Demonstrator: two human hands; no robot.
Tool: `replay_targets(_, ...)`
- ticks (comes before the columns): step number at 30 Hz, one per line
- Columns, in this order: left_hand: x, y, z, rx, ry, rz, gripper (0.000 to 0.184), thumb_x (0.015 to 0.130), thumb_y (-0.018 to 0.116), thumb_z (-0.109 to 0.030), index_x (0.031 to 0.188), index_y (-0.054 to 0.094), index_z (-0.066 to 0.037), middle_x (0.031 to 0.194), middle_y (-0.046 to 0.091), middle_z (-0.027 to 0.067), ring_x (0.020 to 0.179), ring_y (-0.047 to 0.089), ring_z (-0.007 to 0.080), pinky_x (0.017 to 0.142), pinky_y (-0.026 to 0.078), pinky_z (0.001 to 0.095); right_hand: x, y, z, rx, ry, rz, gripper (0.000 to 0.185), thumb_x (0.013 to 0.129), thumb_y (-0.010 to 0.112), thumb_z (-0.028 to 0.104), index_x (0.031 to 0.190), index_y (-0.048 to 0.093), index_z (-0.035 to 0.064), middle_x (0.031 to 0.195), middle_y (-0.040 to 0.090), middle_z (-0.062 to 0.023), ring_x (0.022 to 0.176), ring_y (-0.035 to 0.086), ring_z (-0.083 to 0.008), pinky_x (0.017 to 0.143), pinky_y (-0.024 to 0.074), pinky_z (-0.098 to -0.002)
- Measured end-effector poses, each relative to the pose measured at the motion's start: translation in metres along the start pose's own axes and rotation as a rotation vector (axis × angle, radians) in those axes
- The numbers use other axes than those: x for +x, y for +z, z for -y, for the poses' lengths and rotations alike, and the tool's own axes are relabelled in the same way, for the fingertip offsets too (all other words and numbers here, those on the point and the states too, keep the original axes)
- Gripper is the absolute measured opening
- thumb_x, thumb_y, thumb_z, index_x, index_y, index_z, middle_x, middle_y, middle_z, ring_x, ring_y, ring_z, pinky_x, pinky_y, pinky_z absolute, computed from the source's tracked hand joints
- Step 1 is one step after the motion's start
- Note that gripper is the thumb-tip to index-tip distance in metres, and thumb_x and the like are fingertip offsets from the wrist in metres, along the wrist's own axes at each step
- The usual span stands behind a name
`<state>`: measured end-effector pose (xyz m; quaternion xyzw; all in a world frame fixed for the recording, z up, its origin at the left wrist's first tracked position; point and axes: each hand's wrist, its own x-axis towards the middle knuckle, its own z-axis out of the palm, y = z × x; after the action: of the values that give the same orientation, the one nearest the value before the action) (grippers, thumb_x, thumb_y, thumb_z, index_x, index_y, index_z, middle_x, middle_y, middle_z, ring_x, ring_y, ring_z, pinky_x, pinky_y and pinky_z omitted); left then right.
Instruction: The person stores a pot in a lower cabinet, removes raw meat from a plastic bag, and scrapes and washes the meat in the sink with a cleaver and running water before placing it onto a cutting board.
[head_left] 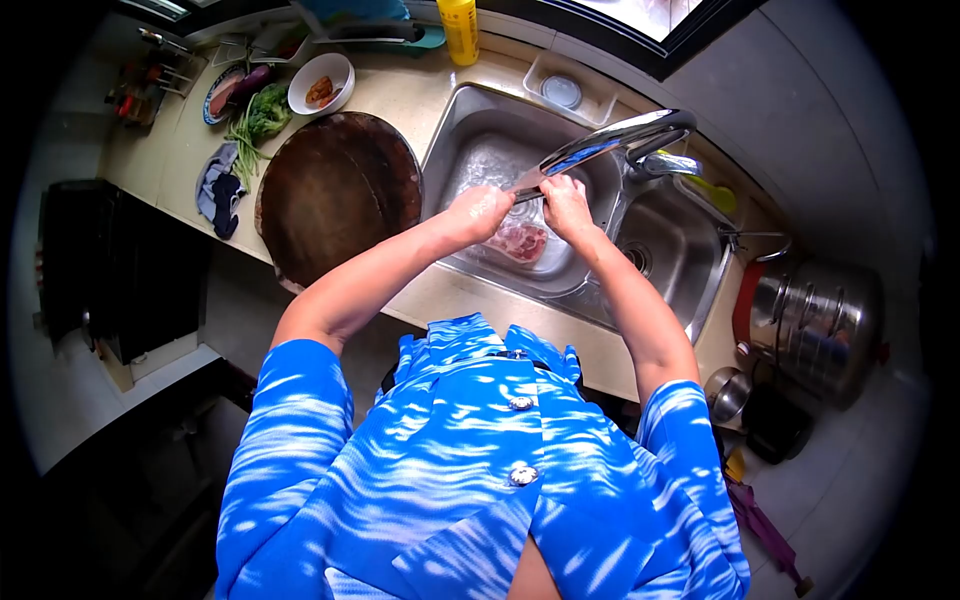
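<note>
Over the large sink basin [470, 130], my left hand [480, 213] and my right hand [567, 203] are close together, fingers closed on opposite ends of what looks like a knife [528, 182]. Its pale blade and dark edge show between them; the rest is covered by my fingers. Above the right hand arches the chrome faucet [610, 142], its spout end close to the knife. A piece of raw, reddish meat [520, 242] lies below my hands, in shallow rippling water on the basin floor.
A big round wooden chopping board [340, 195] sits left of the sink. Behind it are a white bowl [322, 84] with food, leafy greens [262, 115] and an eggplant [250, 83]. A cloth [218, 190] lies at the counter edge. The smaller basin [675, 255] is on the right.
</note>
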<state>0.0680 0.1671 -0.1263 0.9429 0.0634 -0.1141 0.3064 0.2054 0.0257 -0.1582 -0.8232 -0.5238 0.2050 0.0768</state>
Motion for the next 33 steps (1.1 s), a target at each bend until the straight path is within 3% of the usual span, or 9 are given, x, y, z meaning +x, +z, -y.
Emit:
replay_targets(2, -0.003, -0.007, 0.0, -0.034, -0.003, -0.018, 0.017, 0.073, 0.05, -0.005, 0.085, 0.059, 0.002, 0.074, 0.06, 0.0214, 0.073, 0.059, 0.0371, 0.066, 0.048, 0.0457, 0.003, 0.004, 0.007, 0.025, 0.019, -0.112, 0.042, 0.069, 0.052, 0.003, 0.11, 0.054, 0.0086, 0.113, 0.05, -0.0145, 0.114, 0.041, -0.0302, 0.093, 0.0343, -0.0463)
replay_targets(7, 0.002, -0.012, 0.014, -0.876, -0.433, 0.195, 0.018, 0.068, 0.054, 0.003, 0.085, 0.06, 0.005, 0.059, 0.059, 0.0099, 0.044, 0.058, 0.0157, 0.04, 0.046, 0.0309, 0.012, 0.009, 0.032, 0.116, 0.164, -0.41, 0.049, 0.067, 0.057, 0.005, 0.114, 0.044, -0.0032, 0.122, 0.036, -0.0222, 0.117, 0.035, -0.0363, 0.092, 0.0364, -0.0476)
replay_targets(11, -0.006, -0.02, 0.022, -1.028, -0.603, 0.216, 0.019, 0.071, 0.052, -0.001, 0.088, 0.061, 0.001, 0.058, 0.058, 0.0063, 0.042, 0.054, 0.0121, 0.04, 0.044, 0.0279, 0.015, 0.009, 0.04, 0.2, 0.199, -0.265, 0.046, 0.073, 0.058, 0.012, 0.113, 0.043, -0.0074, 0.119, 0.036, -0.0239, 0.109, 0.041, -0.0376, 0.086, 0.0409, -0.0458)
replay_targets(12, -0.008, -0.025, 0.021, -0.859, -0.568, 0.172, 0.015, 0.07, 0.053, 0.0, 0.083, 0.062, 0.001, 0.059, 0.059, 0.0084, 0.043, 0.056, 0.0131, 0.041, 0.045, 0.029, 0.015, 0.008, 0.041, 0.264, 0.215, -0.252, 0.047, 0.074, 0.054, 0.01, 0.12, 0.044, 0.0022, 0.125, 0.036, -0.0301, 0.11, 0.042, -0.0441, 0.092, 0.0381, -0.0462)
replay_targets(15, -0.021, -0.04, 0.012, -0.607, -0.51, 0.137, 0.012, 0.068, 0.054, -0.001, 0.076, 0.061, 0.003, 0.062, 0.061, 0.0159, 0.051, 0.061, 0.0237, 0.051, 0.049, 0.035, 0.019, 0.021, 0.032, 0.331, 0.188, -0.121, 0.037, 0.074, 0.057, 0.014, 0.106, 0.051, -0.0057, 0.12, 0.036, -0.0244, 0.104, 0.046, -0.0392, 0.087, 0.0422, -0.0464)
replay_targets(17, -0.032, -0.041, 0.011, -0.232, -0.112, -0.181, 0.02, 0.067, 0.051, -0.001, 0.084, 0.06, 0.005, 0.063, 0.06, 0.02, 0.062, 0.061, 0.0345, 0.061, 0.05, 0.0367, 0.022, 0.031, 0.027, 0.363, 0.215, -0.094, 0.036, 0.074, 0.057, 0.014, 0.104, 0.053, -0.0045, 0.121, 0.036, -0.0251, 0.105, 0.046, -0.0404, 0.088, 0.0419, -0.0465)
replay_targets(18, -0.037, -0.041, 0.01, -0.135, -0.161, -0.113, 0.026, 0.068, 0.051, -0.001, 0.092, 0.06, 0.003, 0.076, 0.061, 0.0227, 0.073, 0.058, 0.0402, 0.069, 0.049, 0.0391, 0.022, 0.037, 0.025, 0.392, 0.24, -0.068, 0.034, 0.074, 0.057, 0.015, 0.103, 0.055, -0.0034, 0.123, 0.036, -0.0258, 0.105, 0.046, -0.0416, 0.088, 0.0417, -0.0466)
replay_targets(24, -0.088, -0.068, -0.007, 0.075, -0.142, -0.33, 0.043, 0.071, 0.052, 0.002, 0.114, 0.053, -0.005, 0.115, 0.053, 0.015, 0.08, 0.06, 0.0342, 0.069, 0.05, 0.0403, 0.005, 0.039, 0.009, 0.346, 0.339, 0.092, 0.034, 0.073, 0.056, 0.014, 0.104, 0.058, 0.0003, 0.114, 0.047, -0.0273, 0.103, 0.049, -0.0419, 0.089, 0.0418, -0.0449)
replay_targets(33, -0.177, -0.063, 0.044, 0.443, -0.455, -0.523, 0.054, 0.069, 0.055, 0.001, 0.121, 0.05, -0.009, 0.124, 0.047, 0.0098, 0.065, 0.061, 0.0265, 0.058, 0.05, 0.0345, 0.0, 0.12, -0.015, 0.26, 0.559, 0.313, 0.035, 0.076, 0.053, 0.012, 0.108, 0.055, -0.0005, 0.118, 0.045, -0.0255, 0.111, 0.044, -0.0399, 0.093, 0.0393, -0.0435)
